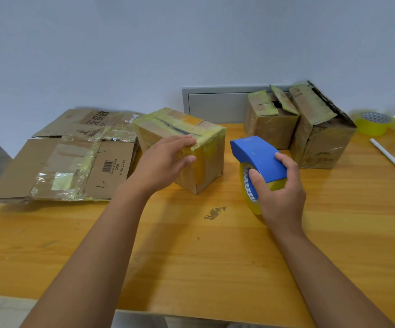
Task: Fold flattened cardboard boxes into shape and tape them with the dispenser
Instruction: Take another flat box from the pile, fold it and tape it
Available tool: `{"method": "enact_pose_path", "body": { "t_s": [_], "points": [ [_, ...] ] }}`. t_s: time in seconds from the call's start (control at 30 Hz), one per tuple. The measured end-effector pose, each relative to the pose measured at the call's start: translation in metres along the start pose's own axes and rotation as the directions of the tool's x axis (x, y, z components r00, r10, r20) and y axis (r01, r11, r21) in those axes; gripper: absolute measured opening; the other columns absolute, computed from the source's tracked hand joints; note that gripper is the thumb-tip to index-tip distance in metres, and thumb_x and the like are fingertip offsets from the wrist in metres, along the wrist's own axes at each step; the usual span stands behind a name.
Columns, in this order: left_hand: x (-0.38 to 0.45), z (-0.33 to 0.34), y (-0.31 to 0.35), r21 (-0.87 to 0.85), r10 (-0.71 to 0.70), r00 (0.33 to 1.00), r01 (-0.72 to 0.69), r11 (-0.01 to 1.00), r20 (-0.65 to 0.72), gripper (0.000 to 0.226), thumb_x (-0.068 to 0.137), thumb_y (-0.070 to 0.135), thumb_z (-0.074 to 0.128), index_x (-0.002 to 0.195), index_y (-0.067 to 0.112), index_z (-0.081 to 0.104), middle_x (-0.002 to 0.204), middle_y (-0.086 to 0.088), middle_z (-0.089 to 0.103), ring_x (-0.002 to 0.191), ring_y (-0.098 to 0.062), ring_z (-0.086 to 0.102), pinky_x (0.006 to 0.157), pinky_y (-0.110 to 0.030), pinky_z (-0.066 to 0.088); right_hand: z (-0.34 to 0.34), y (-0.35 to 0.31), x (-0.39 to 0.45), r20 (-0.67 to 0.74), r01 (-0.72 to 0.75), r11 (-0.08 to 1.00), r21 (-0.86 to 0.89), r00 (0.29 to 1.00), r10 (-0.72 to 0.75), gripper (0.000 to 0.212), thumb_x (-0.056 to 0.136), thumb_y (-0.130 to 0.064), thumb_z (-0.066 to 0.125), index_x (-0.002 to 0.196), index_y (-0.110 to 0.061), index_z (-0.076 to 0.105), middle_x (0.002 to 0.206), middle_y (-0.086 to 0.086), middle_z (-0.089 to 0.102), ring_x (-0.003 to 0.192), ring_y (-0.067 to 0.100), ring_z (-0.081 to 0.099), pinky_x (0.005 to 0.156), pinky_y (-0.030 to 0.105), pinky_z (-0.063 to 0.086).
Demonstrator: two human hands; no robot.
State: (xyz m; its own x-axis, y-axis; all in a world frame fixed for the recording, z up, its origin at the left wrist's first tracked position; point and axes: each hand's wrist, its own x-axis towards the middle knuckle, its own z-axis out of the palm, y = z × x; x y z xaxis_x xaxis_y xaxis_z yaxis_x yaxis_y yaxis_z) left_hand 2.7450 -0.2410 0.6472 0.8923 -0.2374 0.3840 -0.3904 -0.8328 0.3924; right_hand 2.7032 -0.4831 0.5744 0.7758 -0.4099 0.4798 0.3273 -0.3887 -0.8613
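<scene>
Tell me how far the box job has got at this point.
Done: two taped boxes stand at the back right, one with its top flaps partly open. In hand: the left hand rests on the folded box, already taped, while the right hand grips the blue dispenser. Left: flattened cardboard lies on the left of the table, unfolded.

left hand flat, fingers straight; right hand seemingly curled, gripping.
</scene>
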Motion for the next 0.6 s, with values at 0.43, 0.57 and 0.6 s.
{"method": "enact_pose_path", "body": {
  "t_s": [0.43, 0.57, 0.6],
  "points": [
    [-0.005, 0.016, 0.012, 0.043, 0.008, 0.986, -0.001, 0.999, -0.166, 0.038, 0.095, 0.027, 0.063, 0.131, 0.018, 0.061, 0.133, 0.0, 0.061, 0.125, -0.016, 0.05, 0.102, -0.032, 0.039, -0.001, 0.0, 0.0, 0.003, 0.011, 1.0, -0.006, 1.0, -0.011, 0.059, 0.08, -0.046, 0.071, 0.132, -0.025, 0.052, 0.121, -0.011, 0.053, 0.108, 0.012, 0.054, 0.088, 0.043, 0.053],
    [-0.007, 0.01, 0.012, -0.001, -0.023, 0.992, 0.023, 1.0, -0.127, 0.043, 0.093, 0.036, 0.064, 0.133, 0.022, 0.059, 0.135, 0.005, 0.058, 0.127, -0.011, 0.046, 0.101, -0.032, 0.04, 0.0, 0.0, 0.0, 0.002, 0.009, 1.0, -0.001, 1.0, -0.009, 0.06, 0.079, -0.046, 0.071, 0.132, -0.023, 0.053, 0.122, -0.012, 0.052, 0.109, 0.009, 0.053, 0.09, 0.038, 0.052],
    [-0.007, 0.011, 0.013, -0.002, -0.035, 0.991, 0.035, 0.999, -0.125, 0.045, 0.091, 0.041, 0.064, 0.132, 0.023, 0.059, 0.134, 0.006, 0.058, 0.126, -0.011, 0.046, 0.098, -0.03, 0.041, 0.0, 0.0, 0.0, 0.002, 0.009, 1.0, 0.0, 1.0, -0.009, 0.059, 0.079, -0.046, 0.071, 0.131, -0.024, 0.053, 0.121, -0.013, 0.052, 0.109, 0.008, 0.053, 0.089, 0.038, 0.052]
  ]
}}
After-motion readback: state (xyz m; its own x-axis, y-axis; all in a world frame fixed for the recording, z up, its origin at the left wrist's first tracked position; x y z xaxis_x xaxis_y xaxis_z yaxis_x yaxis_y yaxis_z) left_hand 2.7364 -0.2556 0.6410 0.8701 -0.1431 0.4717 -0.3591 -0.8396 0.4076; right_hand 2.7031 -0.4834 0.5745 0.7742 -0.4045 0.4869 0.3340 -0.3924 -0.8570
